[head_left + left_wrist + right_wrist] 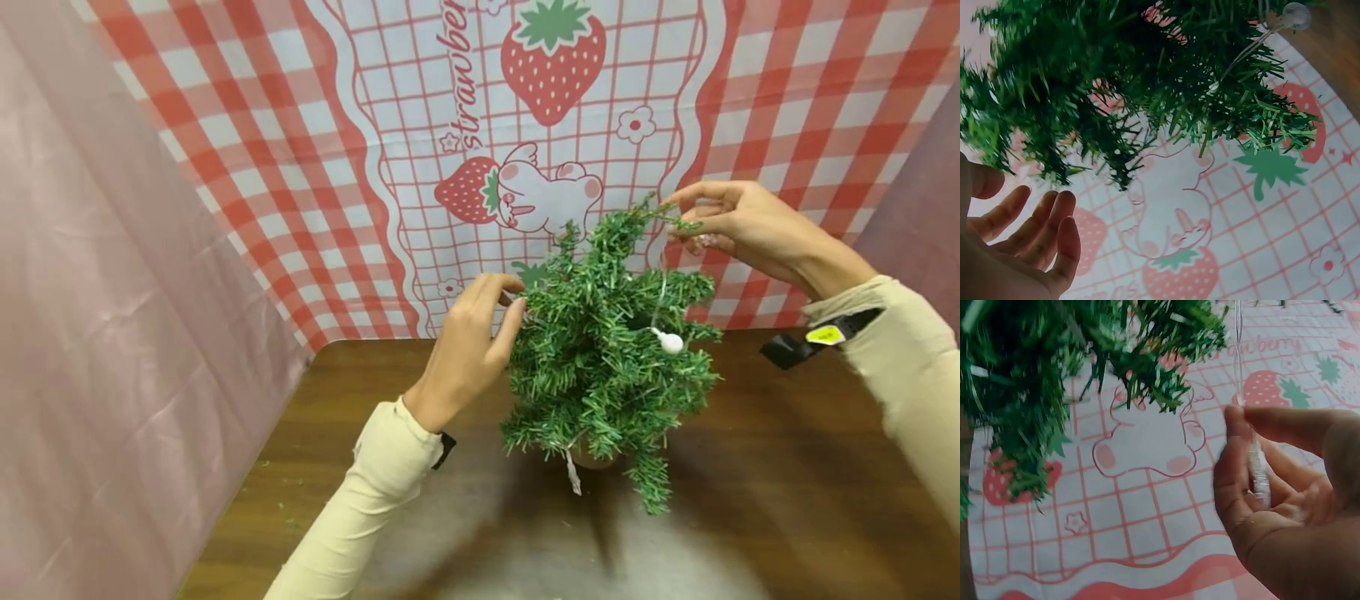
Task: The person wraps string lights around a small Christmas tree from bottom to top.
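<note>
A small artificial Christmas tree (pixel 600 358) stands on the wooden table. My left hand (pixel 467 350) is at the tree's left side, fingers loosely bent with nothing in them; the left wrist view shows the fingertips just off the branch tips. At upper right, beside the treetop, my right hand (pixel 761 233) pinches a clear string-light wire (pixel 1239 359). A wound bundle (pixel 1260 478) of this wire sits within its fingers. One white round bulb (pixel 670 342) dangles on the wire against the tree's right side. From the lower branches hangs a whitish strip (pixel 573 473).
Behind the tree hangs a red-and-white checked cloth (pixel 420 100) with strawberry prints. Pink fabric (pixel 97 350) drapes along the left, with more at the right. Small green bits lie on the wooden table (pixel 330 467) at left. The tree's base (pixel 596 458) is mostly hidden by branches.
</note>
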`<control>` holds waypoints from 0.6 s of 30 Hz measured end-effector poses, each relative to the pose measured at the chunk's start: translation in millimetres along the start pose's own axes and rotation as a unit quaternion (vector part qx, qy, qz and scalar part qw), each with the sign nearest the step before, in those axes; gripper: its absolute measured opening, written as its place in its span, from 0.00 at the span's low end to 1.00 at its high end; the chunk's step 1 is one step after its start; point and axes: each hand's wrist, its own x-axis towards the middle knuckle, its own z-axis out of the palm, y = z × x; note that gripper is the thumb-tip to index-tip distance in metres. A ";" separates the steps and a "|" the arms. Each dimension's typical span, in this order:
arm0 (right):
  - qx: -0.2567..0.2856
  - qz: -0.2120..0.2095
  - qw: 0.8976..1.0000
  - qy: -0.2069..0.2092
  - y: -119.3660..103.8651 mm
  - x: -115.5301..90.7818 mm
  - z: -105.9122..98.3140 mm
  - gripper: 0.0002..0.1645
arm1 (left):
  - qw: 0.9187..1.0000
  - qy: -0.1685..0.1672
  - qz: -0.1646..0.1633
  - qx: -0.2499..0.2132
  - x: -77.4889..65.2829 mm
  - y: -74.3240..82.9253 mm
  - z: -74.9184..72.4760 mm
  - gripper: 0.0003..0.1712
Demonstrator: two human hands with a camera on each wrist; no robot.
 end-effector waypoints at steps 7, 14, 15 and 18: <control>-0.302 -0.097 0.948 -0.037 -5.6 21.5 12.6 0.16 | 0.996 -0.047 -0.033 -0.072 24.2 -21.2 5.0 0.14; -0.377 -0.142 0.915 -0.027 -8.0 27.8 28.0 0.08 | 0.989 -0.106 -0.065 -0.079 36.4 -31.2 13.6 0.15; -0.374 -0.146 0.916 -0.018 -8.5 27.9 29.2 0.07 | 0.988 -0.110 -0.070 -0.084 38.3 -31.7 14.4 0.15; -0.327 -0.167 0.930 0.001 -10.9 29.2 31.3 0.08 | 0.982 -0.121 -0.096 -0.112 46.4 -33.0 16.0 0.16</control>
